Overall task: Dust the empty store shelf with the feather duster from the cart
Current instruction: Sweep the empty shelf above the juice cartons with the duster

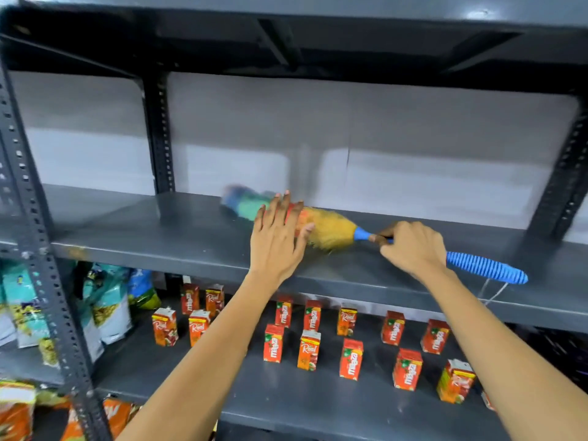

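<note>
The empty grey metal shelf (178, 230) runs across the middle of the view. On it lies a multicoloured feather duster (331, 229) with a blue ribbed handle that sticks out to the right past the shelf's front edge. My right hand (413, 246) grips the handle close to the feathers. My left hand (278, 237) is flat with its fingers spread, over the red and green middle of the feather head. The far blue tip of the duster is blurred.
Several red juice cartons (351, 359) stand on the shelf below. Snack bags (108, 307) fill the lower left bay. Perforated steel uprights (160, 135) stand at the back, and another (38, 237) at the front left. A higher shelf (318, 14) hangs overhead.
</note>
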Available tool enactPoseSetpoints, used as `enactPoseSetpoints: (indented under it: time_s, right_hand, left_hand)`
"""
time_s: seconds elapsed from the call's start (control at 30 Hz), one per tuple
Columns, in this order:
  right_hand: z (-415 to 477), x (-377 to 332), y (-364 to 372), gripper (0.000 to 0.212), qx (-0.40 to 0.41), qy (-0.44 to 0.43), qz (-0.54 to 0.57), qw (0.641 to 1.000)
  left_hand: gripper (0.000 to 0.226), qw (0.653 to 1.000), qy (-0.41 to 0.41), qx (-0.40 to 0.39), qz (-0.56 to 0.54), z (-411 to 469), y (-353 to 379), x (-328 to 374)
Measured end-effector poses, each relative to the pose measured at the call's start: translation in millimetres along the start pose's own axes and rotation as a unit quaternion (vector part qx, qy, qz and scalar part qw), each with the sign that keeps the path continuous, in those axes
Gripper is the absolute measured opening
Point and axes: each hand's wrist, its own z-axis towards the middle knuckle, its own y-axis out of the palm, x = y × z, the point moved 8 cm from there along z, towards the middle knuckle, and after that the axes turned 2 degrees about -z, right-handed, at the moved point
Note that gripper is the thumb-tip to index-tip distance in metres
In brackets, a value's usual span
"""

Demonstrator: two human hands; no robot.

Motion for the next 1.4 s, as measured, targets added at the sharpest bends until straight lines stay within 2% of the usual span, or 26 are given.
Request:
enactPoseSetpoints:
  time_s: [0.1,0.17,0.23,0.4,0.5,0.57,0.6,0.7,0.77,0.83,0.93,1.07,1.1,1.17,1.23,1.3,1.33,1.4]
  right_hand:
    - [-17.8,48.2,1.3,0.022,-0.082,0.023,0.114,0.99]
    - [-38.1,81.3,1.8,0.008,-0.169,0.03,0.202,0.964]
    - [-58.1,119.8,-4.6,0.004,-0.212,0.043,0.224,0.95]
    - [-94.9,236.0,-54.5,0.018,-0.18,0.158,0.08,0.967]
    - [-123.6,287.9,-91.4,0.019,-0.115,0.268,-0.04,0.956]
    - [-137.7,296.1,-109.3,0.021,-0.073,0.296,-0.104,0.947]
    - [-141.2,296.7,-110.0,0.022,-0.074,0.294,-0.101,0.948]
    - [-158.8,297.4,-101.9,0.02,-0.134,0.281,-0.015,0.95]
    - [-170.0,301.1,-101.3,0.018,-0.142,0.297,-0.008,0.944]
    - [-179.4,309.1,-112.1,0.022,-0.09,0.348,-0.051,0.932]
    - [-185.2,305.4,-140.4,0.035,0.017,0.405,-0.176,0.897]
    - [-187.2,303.9,-152.5,0.033,0.05,0.48,-0.189,0.855]
    - [-185.4,301.3,-151.3,0.033,0.047,0.482,-0.188,0.854]
    - [-176.4,296.5,-144.6,0.036,0.019,0.447,-0.171,0.878]
    - [-170.0,292.5,-129.1,0.035,-0.049,0.4,-0.105,0.909]
    - [-171.0,291.5,-117.0,0.03,-0.098,0.385,-0.017,0.918]
    - [-171.6,290.3,-112.7,0.028,-0.1,0.387,0.004,0.917]
    - [-164.1,277.5,-104.0,0.03,-0.081,0.369,-0.037,0.925]
  left_hand:
    - [0.059,1.0,-0.011,0.007,-0.015,3.4,4.1,10.5]
    - [0.056,0.999,-0.019,0.001,-0.043,8.2,12.7,26.4]
    - [0.054,0.997,-0.002,-0.013,-0.074,13.2,25.0,55.8]
    - [0.05,0.987,0.088,-0.04,-0.127,16.5,52.2,141.8]
    - [0.053,0.983,0.107,-0.081,-0.123,11.4,74.1,170.5]
    - [0.054,0.981,0.127,-0.1,-0.105,7.0,85.7,188.1]
    - [0.055,0.98,0.135,-0.108,-0.101,5.1,90.7,195.1]
    - [0.057,0.972,0.149,-0.137,-0.121,2.4,105.6,218.9]
    - [0.058,0.967,0.165,-0.145,-0.126,2.5,111.6,233.8]
    - [0.058,0.964,0.183,-0.145,-0.126,3.3,114.9,249.4]
    - [0.059,0.963,0.2,-0.139,-0.119,1.7,117.7,267.2]
    - [0.06,0.961,0.204,-0.145,-0.115,-4.7,126.0,279.0]
    - [0.061,0.961,0.208,-0.148,-0.107,-7.1,127.4,279.6]
    - [0.062,0.96,0.219,-0.147,-0.094,-10.0,129.2,281.1]
    - [0.062,0.961,0.215,-0.14,-0.106,-7.9,127.8,279.8]
    - [0.06,0.961,0.199,-0.134,-0.137,-4.1,122.7,276.0]
    - [0.059,0.962,0.193,-0.131,-0.143,-1.9,120.3,273.0]
    - [0.059,0.966,0.185,-0.123,-0.136,2.0,114.8,259.6]
